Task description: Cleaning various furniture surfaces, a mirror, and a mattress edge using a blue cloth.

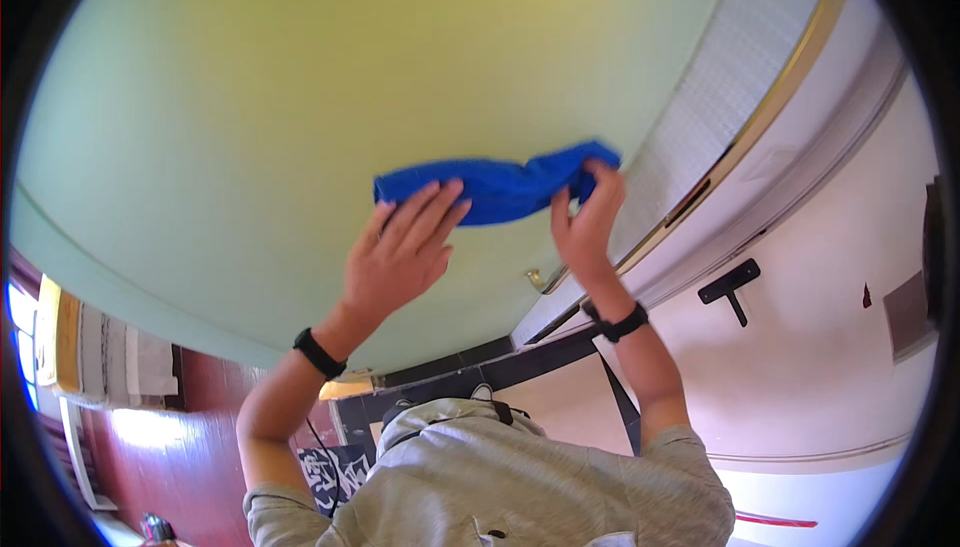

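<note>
A bunched blue cloth [490,185] lies lengthwise against a broad pale green panel [300,77] in front of me. My left hand [393,257] rests on the cloth's left end, fingers stretched out and laid over it, with the thumb below the cloth. At the other end, my right hand [592,217] pinches the cloth between thumb and fingers. Each wrist wears a black band. Below my right hand, a small brass-coloured fitting [537,279] sits on the panel's lower part.
Gold-coloured trim [770,112] edges a whitish textured strip right of the panel. A black T-shaped object [735,289] shows against the pale surface farther right. At lower left are dark red floorboards [210,437] and a black mat-like piece with white markings [335,477].
</note>
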Demonstrator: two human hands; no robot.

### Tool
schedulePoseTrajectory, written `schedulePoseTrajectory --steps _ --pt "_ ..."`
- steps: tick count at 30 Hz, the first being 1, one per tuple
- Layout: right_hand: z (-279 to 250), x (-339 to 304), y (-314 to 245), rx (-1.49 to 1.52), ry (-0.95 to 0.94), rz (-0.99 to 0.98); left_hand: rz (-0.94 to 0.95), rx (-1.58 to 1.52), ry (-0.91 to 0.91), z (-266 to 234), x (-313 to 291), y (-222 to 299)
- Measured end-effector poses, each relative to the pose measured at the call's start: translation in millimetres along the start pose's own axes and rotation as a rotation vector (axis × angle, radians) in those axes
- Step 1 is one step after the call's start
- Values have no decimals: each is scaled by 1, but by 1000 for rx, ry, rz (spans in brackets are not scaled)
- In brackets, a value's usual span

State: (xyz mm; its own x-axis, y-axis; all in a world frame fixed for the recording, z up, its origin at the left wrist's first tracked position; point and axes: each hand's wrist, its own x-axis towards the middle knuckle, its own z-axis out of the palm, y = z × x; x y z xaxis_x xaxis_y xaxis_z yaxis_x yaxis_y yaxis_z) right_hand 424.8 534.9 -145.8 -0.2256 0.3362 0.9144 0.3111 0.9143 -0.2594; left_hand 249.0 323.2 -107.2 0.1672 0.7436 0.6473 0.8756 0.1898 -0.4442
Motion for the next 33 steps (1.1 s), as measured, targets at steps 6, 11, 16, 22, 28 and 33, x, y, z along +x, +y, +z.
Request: schedulePoseTrajectory --steps 6,11,16,22,28,33 --pt "6 165 -116 103 313 -331 -237 81 293 -82 18 -105" --pt "56 127 -184 98 344 -339 -261 95 242 -100 -48 -153" --pt "121 -115 -179 156 -72 -198 -158 151 -37 -44 -210 -137" --pt "145 -106 -310 295 -154 -48 -279 242 -91 -63 -295 -215" --pt "140 92 -450 301 146 -323 -427 362 434 -133 -244 -337" --pt "175 82 -498 94 233 -370 -514 234 557 -127 -264 -342"
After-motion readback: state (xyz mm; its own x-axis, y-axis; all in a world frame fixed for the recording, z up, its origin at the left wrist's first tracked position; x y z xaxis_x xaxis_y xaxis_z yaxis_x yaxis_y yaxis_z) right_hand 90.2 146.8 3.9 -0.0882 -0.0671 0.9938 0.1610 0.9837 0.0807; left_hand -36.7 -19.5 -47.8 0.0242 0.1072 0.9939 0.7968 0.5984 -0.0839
